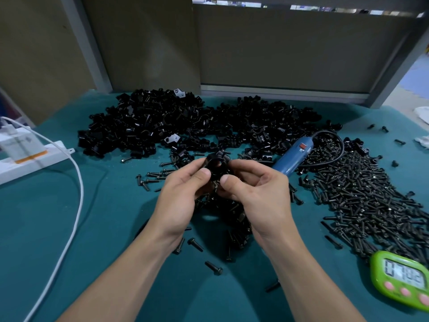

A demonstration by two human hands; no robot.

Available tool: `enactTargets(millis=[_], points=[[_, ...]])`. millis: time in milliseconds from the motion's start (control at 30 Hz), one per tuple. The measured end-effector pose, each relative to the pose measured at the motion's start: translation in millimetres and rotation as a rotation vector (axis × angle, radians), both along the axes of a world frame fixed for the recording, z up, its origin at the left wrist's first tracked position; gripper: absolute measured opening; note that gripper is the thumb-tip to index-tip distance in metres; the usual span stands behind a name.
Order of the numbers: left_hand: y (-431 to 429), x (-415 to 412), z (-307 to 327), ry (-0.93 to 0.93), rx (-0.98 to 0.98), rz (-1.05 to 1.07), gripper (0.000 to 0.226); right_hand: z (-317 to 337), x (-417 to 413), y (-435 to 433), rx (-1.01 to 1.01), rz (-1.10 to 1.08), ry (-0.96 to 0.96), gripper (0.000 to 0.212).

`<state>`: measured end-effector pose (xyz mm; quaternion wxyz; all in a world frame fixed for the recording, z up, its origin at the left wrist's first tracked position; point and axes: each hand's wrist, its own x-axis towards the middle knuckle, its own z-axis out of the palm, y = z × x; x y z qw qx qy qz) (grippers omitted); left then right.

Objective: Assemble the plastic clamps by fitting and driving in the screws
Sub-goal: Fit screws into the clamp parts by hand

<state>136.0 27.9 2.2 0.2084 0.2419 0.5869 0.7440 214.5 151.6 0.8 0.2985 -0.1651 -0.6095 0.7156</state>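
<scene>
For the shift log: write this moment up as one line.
left hand: holds clamp | right hand: holds same clamp | blue screwdriver: lying on table, untouched | screws: loose pile at right

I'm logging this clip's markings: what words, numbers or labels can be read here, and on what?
"0", then digits too blurred to be sure of: on the timer display.
Faint grey print, too blurred to read: on the charger.
Orange label, no legible text: on the power strip.
Nothing else readable.
</scene>
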Motion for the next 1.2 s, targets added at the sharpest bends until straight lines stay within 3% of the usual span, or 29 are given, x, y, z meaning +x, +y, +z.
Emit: enactTargets(millis=[233,400,533,700,867,1067,1200], points=[[1,2,0,0.039,-0.019,-0.020,0.028,-7,-4,-8,0.041,-0.028,-0.029,0.041],[1,1,-3,-0.105,0.003,-0.095,0.039,-4,0,-8,0.179,-0.076,-0.077,0.033],[-2,-3,-2,-0.164,0.077,-0.120,0.029,1,5,-5,0.348,-0.112,-0.127,0.032],[-3,-9,-1,-0.023,0.048,-0.003,0.029,4,6,-4,0.491,-0.152,-0.167,0.036],[-8,-12,1,0.157,0.020,-0.011,0.039,5,9,-2,0.490,-0.101,-0.137,0.029],[-10,-15,0,0.228,-0.061,-0.074,0.041,3,9,-3,0.480,-0.129,-0.156,0.028],[-11,-14,0,0.193,-0.091,-0.032,0.038,6,10,-3,0.301,-0.022,-0.166,0.046]])
